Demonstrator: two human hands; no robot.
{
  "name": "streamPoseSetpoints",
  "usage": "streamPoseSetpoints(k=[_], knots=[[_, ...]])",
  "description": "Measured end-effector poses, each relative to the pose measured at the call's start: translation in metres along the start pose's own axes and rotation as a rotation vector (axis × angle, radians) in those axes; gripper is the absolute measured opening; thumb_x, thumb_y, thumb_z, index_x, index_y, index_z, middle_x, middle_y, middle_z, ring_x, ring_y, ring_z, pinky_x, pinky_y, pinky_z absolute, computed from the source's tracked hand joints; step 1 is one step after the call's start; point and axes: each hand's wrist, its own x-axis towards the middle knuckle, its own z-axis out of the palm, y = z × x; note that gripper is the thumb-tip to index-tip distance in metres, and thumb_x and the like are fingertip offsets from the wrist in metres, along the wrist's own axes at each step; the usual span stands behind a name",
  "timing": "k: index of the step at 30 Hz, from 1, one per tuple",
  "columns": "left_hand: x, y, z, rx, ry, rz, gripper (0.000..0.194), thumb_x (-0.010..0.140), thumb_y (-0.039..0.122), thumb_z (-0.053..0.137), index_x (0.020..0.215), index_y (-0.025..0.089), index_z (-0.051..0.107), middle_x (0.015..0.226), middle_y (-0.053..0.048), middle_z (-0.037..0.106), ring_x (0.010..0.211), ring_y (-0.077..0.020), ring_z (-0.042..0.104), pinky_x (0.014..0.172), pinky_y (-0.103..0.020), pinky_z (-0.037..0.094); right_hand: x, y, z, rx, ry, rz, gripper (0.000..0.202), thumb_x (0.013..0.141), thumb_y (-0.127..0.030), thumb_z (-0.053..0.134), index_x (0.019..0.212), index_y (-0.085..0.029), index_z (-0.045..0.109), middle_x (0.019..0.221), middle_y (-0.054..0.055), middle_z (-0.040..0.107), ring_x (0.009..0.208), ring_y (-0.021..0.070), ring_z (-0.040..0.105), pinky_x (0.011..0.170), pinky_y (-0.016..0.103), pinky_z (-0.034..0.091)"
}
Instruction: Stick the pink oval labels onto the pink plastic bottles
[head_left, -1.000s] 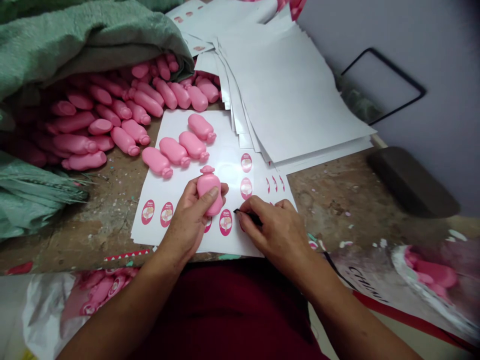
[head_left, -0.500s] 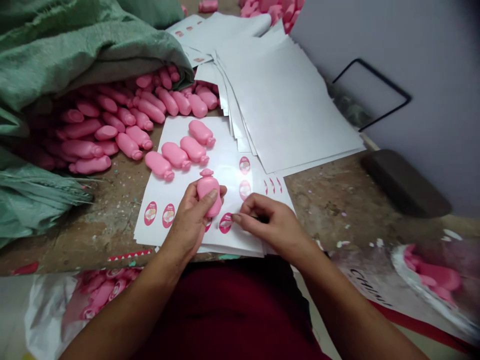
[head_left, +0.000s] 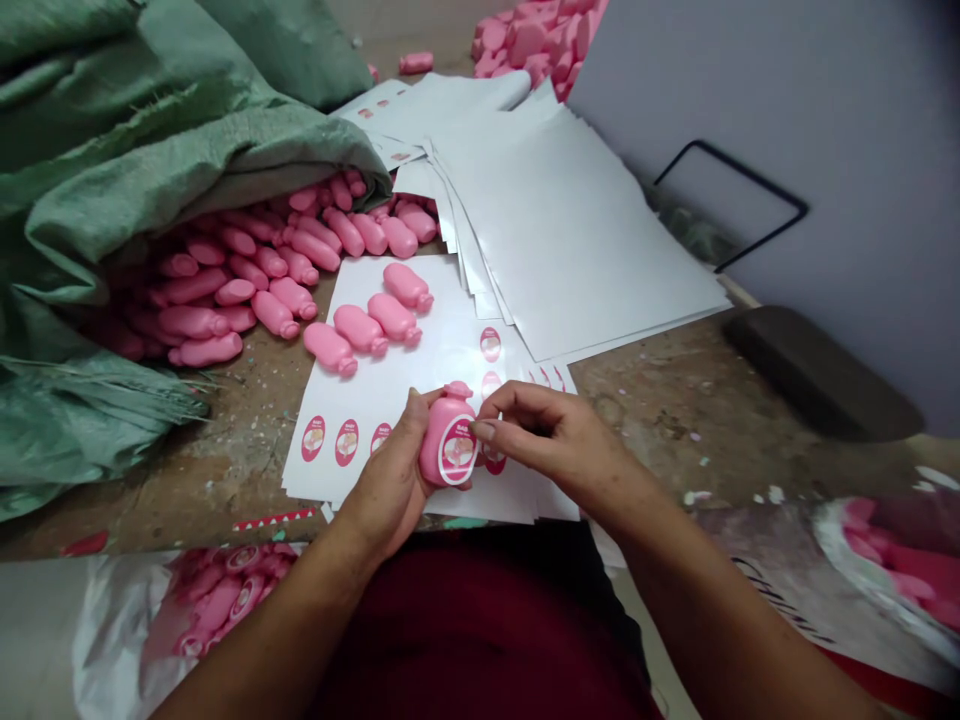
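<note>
Pink bottle (head_left: 436, 432) held in the left hand, label on its broad face

The bottle sits in the left hand (head_left: 394, 475), over the label sheet (head_left: 442, 340) near the front edge of the worktop (head_left: 645, 410), its capped end pointing away from the person and its labelled face turned up. It looks like light, moulded plastic: stiff enough to keep its shape, perhaps giving a little under a hard squeeze. The smooth, slightly glossy skin could slide in a loose grip, though breakage seems unlikely. The sides are the best place to take hold, with support from behind, leaving the face free; the narrow cap offers a poorer grip. The label (head_left: 456, 458) is the delicate part, thin and likely to crease or catch on a fingertip.

The left hand is closed around the bottle, thumb along its left side and fingers curled behind, with a fingertip showing near the lower right. The right hand (head_left: 551, 425) comes in from the other side, fingers bent, thumb tip at the label's upper right edge; whether it pinches that edge or merely presses it, I cannot tell. Both forearms slant inward from the lower corners, so the hands meet in front of the body.

Beyond them, four unlabelled bottles (head_left: 394, 318) lie on the sheet.
</note>
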Motion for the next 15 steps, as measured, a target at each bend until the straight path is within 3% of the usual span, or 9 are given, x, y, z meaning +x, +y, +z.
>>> streamPoseSetpoints(k=[9, 15], knots=[[-0.0028, -0.0016, 0.0018, 0.032, 0.012, 0.035, 0.057, 0.082, 0.068, 0.062, 0.114, 0.02, 0.063, 0.109, -0.009, 0.069, 0.102, -0.0234, 0.065, 0.069, -0.028, 0.055, 0.0037, 0.0031, 0.0036, 0.065, -0.006, 0.041, 0.037, 0.071, -0.052, 0.077, 0.07, -0.02, 0.058, 0.058, -0.003, 0.061, 0.052, 0.0113, 0.053, 0.052, 0.025, 0.041], [-0.0021, -0.0055, -0.0022, 0.069, 0.001, 0.059, 0.054, 0.089, 0.066, 0.054, 0.117, 0.022, 0.062, 0.105, -0.008, 0.068, 0.096, -0.0207, 0.066, 0.066, -0.025, 0.052, 0.004, 0.0052, 0.0042, 0.06, 0.009, 0.034, 0.035, 0.073, -0.05, 0.076, 0.069, -0.02, 0.058, 0.058, -0.004, 0.06, 0.052, 0.0109, 0.052, 0.053, 0.025, 0.041]])
